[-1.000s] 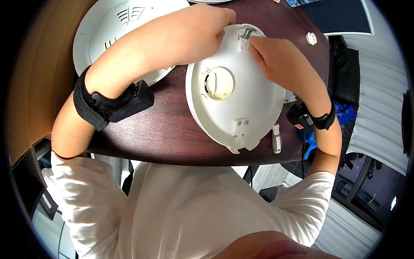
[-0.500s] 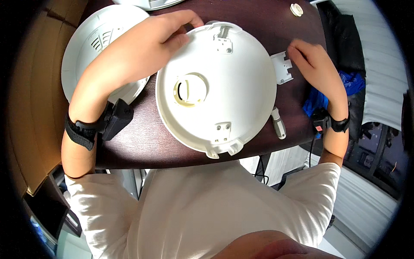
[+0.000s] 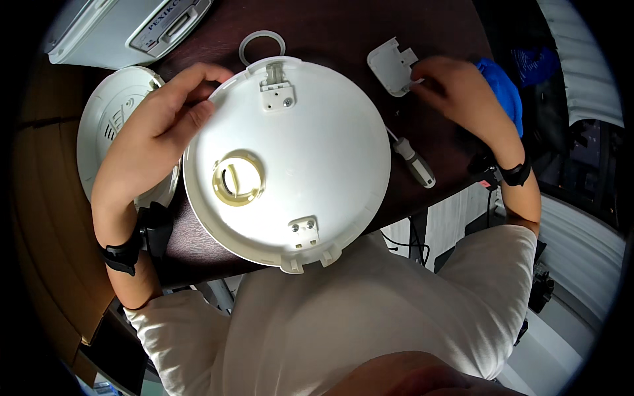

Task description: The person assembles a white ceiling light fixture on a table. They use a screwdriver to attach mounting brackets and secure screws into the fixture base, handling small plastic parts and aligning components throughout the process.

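Note:
A large round white plastic lid [image 3: 317, 152] stands out in front of me, its inner side up, with a cream round fitting [image 3: 238, 178] and two screwed-on hinge plates. My left hand [image 3: 155, 125] grips its upper left rim, thumb over the edge and fingers partly hidden. To the right, a small white plastic cover [image 3: 389, 68] with notched edges is at the fingertips of my right hand [image 3: 456, 92]. Those fingers are curled and pinch its right edge, slightly blurred. A grey-and-white screwdriver [image 3: 415, 164] lies between the lid and my right forearm.
Behind the lid lies a white ring [image 3: 262, 33] on the dark table [image 3: 337, 26]. A round white basin-like part [image 3: 99, 109] is beneath my left hand. At the far left stands a white appliance [image 3: 119, 26], with cardboard [image 3: 59, 218] nearby. Blue fabric [image 3: 503, 92] sits beyond my right wrist.
The view has shifted, bringing the appliance and ring into sight. My right hand and the small cover have moved left and away from me, and the cover has turned. My left hand stays at the rim.

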The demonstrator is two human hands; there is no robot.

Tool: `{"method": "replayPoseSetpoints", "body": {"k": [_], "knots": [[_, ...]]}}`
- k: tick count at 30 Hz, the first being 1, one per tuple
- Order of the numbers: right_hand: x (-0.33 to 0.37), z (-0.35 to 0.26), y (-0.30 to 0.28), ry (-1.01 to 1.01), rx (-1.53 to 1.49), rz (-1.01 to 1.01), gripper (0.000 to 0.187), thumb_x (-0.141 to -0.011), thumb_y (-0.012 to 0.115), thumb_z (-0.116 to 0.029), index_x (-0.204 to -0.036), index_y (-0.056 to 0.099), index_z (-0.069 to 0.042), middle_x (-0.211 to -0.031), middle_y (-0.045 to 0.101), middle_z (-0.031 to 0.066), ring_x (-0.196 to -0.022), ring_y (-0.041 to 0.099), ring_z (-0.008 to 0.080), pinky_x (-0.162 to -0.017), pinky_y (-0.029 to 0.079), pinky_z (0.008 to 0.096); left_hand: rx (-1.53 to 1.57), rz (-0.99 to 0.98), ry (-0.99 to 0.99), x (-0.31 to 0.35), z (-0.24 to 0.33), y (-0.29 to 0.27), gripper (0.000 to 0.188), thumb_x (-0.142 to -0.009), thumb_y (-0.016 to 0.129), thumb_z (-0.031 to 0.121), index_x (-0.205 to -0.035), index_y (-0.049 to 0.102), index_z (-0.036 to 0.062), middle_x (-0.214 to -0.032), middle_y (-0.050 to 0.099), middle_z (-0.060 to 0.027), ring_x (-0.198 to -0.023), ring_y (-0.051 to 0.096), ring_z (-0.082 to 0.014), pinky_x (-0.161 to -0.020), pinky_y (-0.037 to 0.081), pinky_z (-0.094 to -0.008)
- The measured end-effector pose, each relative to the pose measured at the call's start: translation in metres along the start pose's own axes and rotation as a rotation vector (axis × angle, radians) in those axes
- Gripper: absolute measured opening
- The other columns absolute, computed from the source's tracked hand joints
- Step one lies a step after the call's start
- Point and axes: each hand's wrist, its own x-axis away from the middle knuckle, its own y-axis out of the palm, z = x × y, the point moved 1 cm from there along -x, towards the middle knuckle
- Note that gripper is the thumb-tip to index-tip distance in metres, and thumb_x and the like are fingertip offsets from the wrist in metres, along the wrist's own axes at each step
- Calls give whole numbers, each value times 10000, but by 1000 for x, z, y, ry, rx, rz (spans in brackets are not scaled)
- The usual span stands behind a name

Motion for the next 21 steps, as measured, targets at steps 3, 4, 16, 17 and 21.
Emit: {"method": "replayPoseSetpoints", "body": {"k": [3,4,16,17,21], "knots": [[-4,-1,8,7,94,-91,102,-850,673,-130,-893,662,-38,-856,676,139,-793,672,314,-687,534,397,-1,1,10,1,0,1,252,-997,485,49,-1237,561,66,-911,595,-26,-812,539,-88,-743,453,-238],[-5,-2,10,26,100,-116,101,-849,672,-131,-883,662,-37,-851,676,142,-790,670,317,-689,532,397,-2,0,19,1,0,0,249,-997,486,50,-1234,561,66,-909,597,-25,-809,539,-87,-740,452,-238],[-36,-52,-4,-76,-310,-60,111,-923,636,-121,-953,668,-20,-765,641,81,-629,595,141,-586,462,267,-137,-31,-48,3,8,-3,303,-976,545,61,-1278,554,44,-1013,642,-59,-877,583,-107,-810,479,-257],[-45,-65,-2,-122,-384,-72,117,-938,626,-129,-959,665,-21,-762,639,64,-628,585,114,-584,457,252,-137,-16,-39,4,11,-2,310,-970,556,61,-1280,554,44,-1022,645,-63,-884,587,-108,-816,482,-261],[-75,-100,17,-204,-786,16,158,-969,607,-179,-982,662,-32,-753,616,-3,-648,544,42,-581,436,209,-242,249,327,3,21,5,380,-874,697,71,-1240,607,27,-1080,656,-87,-975,643,-160,-868,512,-305]]}}
